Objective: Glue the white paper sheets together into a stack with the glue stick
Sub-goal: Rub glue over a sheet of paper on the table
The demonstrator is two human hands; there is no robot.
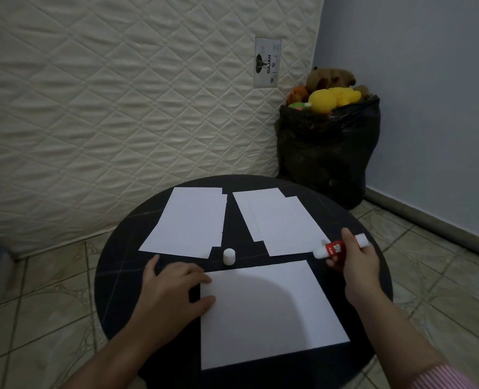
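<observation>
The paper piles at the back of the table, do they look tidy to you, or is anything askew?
Both are untidy. The left pile and right pile are fanned, with sheet edges stepping out at corners, and the right pile sits rotated. The near sheet, under the left hand, lies flat. The cap stands alone; the right hand holds the glue stick.

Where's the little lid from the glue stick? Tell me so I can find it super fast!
Look at the round black table. Two spreads of white paper lie at its far side, and the white cap stands upright just in front of the gap between them. It is the only small stubby cylinder there; everything else white nearby lies flat.
</observation>
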